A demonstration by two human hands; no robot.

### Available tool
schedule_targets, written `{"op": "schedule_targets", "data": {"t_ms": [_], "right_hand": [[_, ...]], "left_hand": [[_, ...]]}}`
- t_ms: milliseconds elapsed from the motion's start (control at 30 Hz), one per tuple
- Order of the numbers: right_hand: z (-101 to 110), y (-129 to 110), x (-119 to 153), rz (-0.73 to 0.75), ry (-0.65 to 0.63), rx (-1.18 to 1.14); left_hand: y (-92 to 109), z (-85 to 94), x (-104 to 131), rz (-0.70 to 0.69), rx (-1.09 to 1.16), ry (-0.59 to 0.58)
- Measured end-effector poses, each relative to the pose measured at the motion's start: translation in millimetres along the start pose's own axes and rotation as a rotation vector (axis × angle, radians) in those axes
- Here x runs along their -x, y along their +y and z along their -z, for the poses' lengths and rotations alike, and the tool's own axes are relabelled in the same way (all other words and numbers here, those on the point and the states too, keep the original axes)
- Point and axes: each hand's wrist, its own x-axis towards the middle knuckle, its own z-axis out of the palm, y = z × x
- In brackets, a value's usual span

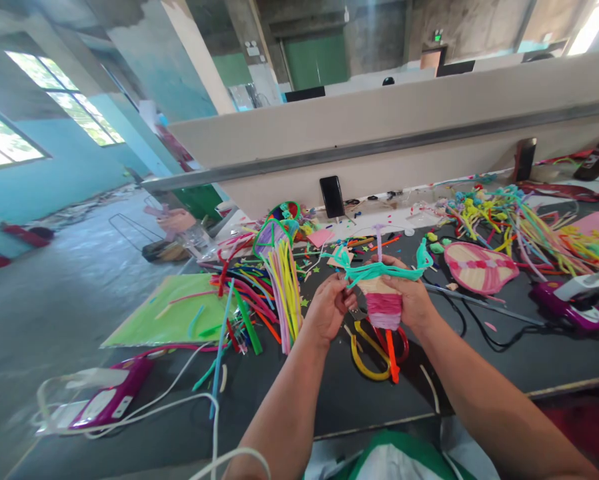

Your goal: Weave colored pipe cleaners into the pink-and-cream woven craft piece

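Note:
A pipe-cleaner craft (384, 310), cream above and pink to lilac below, is held up over the dark table. Twisted teal pipe cleaners (379, 271) run across its top, and a lilac stem (378, 243) sticks up from it. My right hand (413, 300) grips the craft's right side, thumb in front. With fingers pinched, my left hand (330, 305) is closed at the left end of the teal strands; the exact grip is partly hidden. Below lie scissors (370, 357) with yellow and red handles, and an orange strip (392, 359) overlaps them.
Bundled yellow and lilac pipe cleaners (288, 290) lie left, beside a green plastic packet (164, 310). A pink-and-cream oval piece (480, 268) and a purple power strip (574, 308) are right. Another power strip (112, 393) trails white cable front left. A phone (332, 197) leans on the partition.

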Motion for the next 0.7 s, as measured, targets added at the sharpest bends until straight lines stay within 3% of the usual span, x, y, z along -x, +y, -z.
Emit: {"op": "schedule_targets", "data": {"t_ms": [167, 333, 567, 700], "right_hand": [[2.3, 0.8, -2.6, -0.03, 0.012, -0.034], [2.1, -0.4, -2.6, -0.016, -0.04, -0.012], [-6.0, 2.3, 5.5, -0.065, -0.128, -0.017], [-7.6, 2.7, 6.9, -0.044, -0.1, -0.043]], "left_hand": [[-10.2, -5.5, 0.4, -0.192, 0.135, 0.117], [-16.9, -5.2, -1.5, -0.126, 0.254, 0.147], [-16.0, -3.8, -5.7, -0.211, 0.281, 0.212], [-15.6, -5.2, -5.0, -0.19, 0.345, 0.189]]}}
